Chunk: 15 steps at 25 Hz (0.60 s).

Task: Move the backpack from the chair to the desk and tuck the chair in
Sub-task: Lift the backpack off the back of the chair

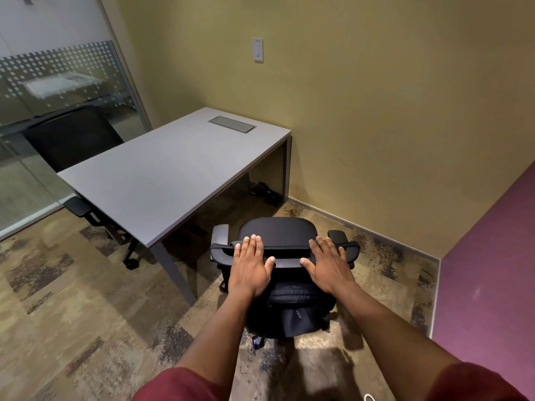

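Both hands flat, fingers spread: left hand (250, 264), right hand (328, 264) | on chair (278, 230) backrest | desk (162, 180) bare

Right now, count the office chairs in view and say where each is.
2. One black office chair stands just right of the desk, both hands on its backrest. A second chair sits at the desk's far left side, partly hidden by the desktop. Others may be out of frame.

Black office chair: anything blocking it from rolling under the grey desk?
Nothing visible on the carpet between the black office chair and the grey desk. The desk's slanted grey leg stands just left of it; small dark objects lie underneath by the wall.
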Available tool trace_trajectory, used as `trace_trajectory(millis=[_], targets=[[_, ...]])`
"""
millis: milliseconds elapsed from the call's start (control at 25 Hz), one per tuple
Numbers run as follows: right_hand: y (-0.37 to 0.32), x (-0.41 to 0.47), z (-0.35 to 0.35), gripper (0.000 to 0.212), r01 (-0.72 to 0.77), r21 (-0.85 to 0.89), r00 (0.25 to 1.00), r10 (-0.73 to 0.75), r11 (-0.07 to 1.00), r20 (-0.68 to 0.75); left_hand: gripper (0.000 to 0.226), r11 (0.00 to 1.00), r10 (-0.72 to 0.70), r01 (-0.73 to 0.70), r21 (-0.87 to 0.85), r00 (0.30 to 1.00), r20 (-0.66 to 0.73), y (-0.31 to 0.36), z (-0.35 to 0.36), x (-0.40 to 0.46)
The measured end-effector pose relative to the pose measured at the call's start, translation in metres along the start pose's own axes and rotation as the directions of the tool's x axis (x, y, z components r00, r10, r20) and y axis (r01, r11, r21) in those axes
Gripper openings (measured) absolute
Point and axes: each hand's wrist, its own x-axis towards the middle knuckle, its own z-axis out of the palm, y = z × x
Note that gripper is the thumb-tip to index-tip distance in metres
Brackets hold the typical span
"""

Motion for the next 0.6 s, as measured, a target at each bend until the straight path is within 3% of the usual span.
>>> trace_trajectory(millis=[200,600], targets=[[-0.004,0.009,0.003,0.061,-0.062,0.034,0.998,0.063,0.997,-0.023,0.072,0.992,-0.124,0.124,0.002,0.989,0.076,0.008,-0.005,0.016],[-0.004,0.017,0.001,0.055,-0.134,0.015,0.991,0.134,0.991,-0.019,0.076,0.958,-0.271,0.276,-0.08,0.96,0.068,0.001,-0.012,0.028]])
